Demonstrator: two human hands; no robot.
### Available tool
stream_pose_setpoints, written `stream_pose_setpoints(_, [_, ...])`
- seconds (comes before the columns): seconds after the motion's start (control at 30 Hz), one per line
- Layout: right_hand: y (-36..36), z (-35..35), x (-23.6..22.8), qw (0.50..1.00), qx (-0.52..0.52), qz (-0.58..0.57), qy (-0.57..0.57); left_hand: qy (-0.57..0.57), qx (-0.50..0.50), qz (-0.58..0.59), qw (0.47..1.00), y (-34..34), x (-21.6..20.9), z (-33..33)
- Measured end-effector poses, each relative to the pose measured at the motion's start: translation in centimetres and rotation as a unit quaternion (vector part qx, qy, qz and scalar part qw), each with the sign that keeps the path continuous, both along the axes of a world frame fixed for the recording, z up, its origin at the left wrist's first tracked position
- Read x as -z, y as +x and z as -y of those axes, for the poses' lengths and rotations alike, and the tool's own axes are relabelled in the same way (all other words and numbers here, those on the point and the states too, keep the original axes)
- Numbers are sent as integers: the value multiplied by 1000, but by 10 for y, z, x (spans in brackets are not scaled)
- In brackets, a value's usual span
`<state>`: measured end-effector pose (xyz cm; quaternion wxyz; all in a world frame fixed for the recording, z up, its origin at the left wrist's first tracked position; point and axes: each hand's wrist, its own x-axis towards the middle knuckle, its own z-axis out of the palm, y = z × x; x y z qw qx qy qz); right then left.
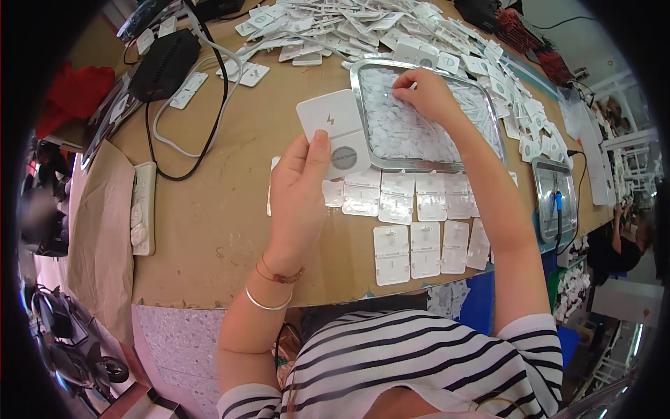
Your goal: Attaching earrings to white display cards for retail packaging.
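Note:
My left hand (299, 192) grips a white two-part plastic panel (335, 115), thumb on its face. The panel has a small gold lightning mark on one half and a grey round disc on the other; it looks like a folding wireless charger. Over a metal tray (356, 91) my right hand (427, 94) pinches thumb and fingers together; whatever is between the tips is too small to make out. The tray is full of small whitish, partly see-through plastic pieces (389, 133). In front of it, similar white panels (392, 257) lie in rows on the brown table.
A large heap of white panels (349, 31) covers the table's back and right side. At the left are a black power adapter (165, 64), looped cables and a white power strip (143, 209). A second, smaller metal tray (547, 202) with a blue-tipped tool (558, 201) stands at right.

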<state>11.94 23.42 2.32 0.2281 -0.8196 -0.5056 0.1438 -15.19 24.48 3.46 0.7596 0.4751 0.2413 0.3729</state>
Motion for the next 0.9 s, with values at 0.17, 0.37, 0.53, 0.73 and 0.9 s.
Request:
stream_pose_setpoints(0.17, [-2, 9, 4, 996, 10, 7, 92, -57, 28, 34, 997, 2, 2, 1])
stream_pose_setpoints(0.37, [-16, 32, -12, 981, 3, -142, 128, 32, 82, -55, 995, 2, 0, 6])
stream_pose_setpoints(0.53, [-22, 48, -17, 985, 23, -116, 124, 92, 108, -110, 984, 2, -1, 8])
stream_pose_setpoints(0.73, [-106, 86, -45, 915, 40, -330, 227, -31, 148, 54, 987, 3, 0, 14])
stream_pose_setpoints(0.9, [-125, 97, -41, 943, -57, -157, 287, -8, 193, -4, 981, -1, -8, 17])
